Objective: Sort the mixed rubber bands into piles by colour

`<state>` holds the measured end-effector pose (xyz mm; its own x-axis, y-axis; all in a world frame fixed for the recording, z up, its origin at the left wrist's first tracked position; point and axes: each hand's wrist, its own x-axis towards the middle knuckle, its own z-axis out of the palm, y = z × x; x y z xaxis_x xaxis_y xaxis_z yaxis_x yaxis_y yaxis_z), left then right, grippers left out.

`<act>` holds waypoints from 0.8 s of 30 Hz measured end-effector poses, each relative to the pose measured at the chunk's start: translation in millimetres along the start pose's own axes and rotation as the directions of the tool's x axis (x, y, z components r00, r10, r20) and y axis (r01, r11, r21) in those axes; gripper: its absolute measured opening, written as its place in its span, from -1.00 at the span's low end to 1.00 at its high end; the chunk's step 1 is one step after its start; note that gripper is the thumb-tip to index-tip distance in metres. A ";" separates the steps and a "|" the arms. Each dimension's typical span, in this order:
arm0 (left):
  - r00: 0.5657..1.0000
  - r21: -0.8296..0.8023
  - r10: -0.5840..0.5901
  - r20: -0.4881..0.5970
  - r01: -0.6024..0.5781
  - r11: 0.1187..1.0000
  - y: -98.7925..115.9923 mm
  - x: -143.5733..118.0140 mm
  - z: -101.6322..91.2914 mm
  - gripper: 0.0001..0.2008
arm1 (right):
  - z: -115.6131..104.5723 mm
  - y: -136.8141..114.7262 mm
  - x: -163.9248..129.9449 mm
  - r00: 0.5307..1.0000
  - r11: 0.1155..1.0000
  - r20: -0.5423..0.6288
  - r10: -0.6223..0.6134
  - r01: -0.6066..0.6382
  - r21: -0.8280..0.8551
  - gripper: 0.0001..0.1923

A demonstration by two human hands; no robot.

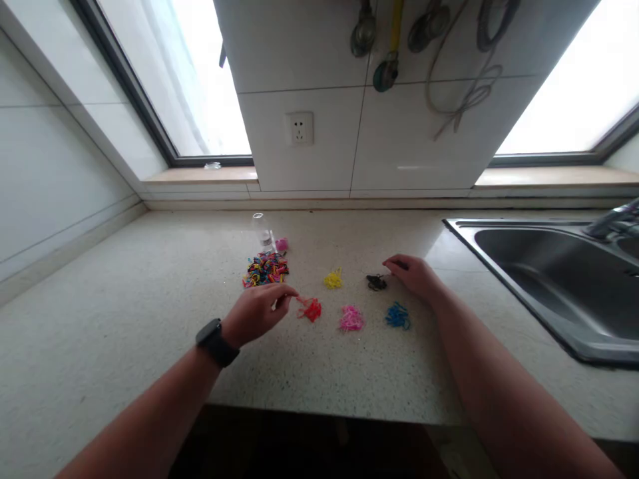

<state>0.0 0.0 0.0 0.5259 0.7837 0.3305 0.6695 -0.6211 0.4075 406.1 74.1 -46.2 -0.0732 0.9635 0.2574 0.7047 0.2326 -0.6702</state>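
A speckled stone table (124, 319) runs under two bright windows, with a steel sink (559, 279) at 3 o'clock. The left hand (257, 311), fingers loosely together, hovers between the mixed heap of rubber bands (265, 269) and the red pile (311, 309). The right hand (415, 275) lies flat, fingers together, touching the black pile (376, 282). Yellow (333, 279), pink (351, 319) and blue (398, 316) piles lie between the hands.

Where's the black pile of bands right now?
In the head view, the black pile lies on the countertop right of centre, just off the right hand's fingertips, between the yellow pile and blue pile.
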 end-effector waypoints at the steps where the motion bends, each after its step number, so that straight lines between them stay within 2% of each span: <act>1: 0.999 0.028 -0.034 -0.036 0.035 0.999 -7.3 0.5 -2.6 -0.77 | 0.1 0.4 0.1 1.000 1.000 -0.001 -0.001 0.001 0.000 -0.69; 6: 0.957 0.167 -0.227 -0.180 0.257 0.952 -49.8 -1.1 -14.2 -0.76 | 0.4 2.6 0.5 1.000 1.000 0.008 0.004 -0.003 -0.001 -0.69; 9: 0.932 0.182 -0.308 -0.191 0.342 0.922 -72.3 -4.4 -16.9 -0.76 | 0.3 3.2 0.8 1.000 1.000 0.007 0.006 -0.006 0.000 -0.71; 12: 0.918 0.184 -0.360 -0.164 0.387 0.904 -85.9 -6.8 -16.4 -0.74 | 0.3 2.6 0.9 1.000 1.000 0.005 0.012 -0.012 -0.006 -0.71; 18: 0.932 0.220 -0.336 -0.139 0.360 0.907 -90.2 -7.1 -15.2 -0.75 | 1.0 2.5 0.9 1.000 1.000 0.017 0.007 -0.007 0.002 -0.71; 24: 0.932 0.151 -0.296 -0.210 0.329 0.932 -80.4 -3.3 -20.5 -0.79 | 1.1 1.5 0.0 1.000 1.000 0.004 -0.005 0.005 0.006 -0.70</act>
<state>-66.3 47.2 -16.4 0.1823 0.9126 0.3661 0.8763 -0.3196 0.3605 406.4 74.6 -48.0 -0.0793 0.9628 0.2583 0.7004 0.2382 -0.6728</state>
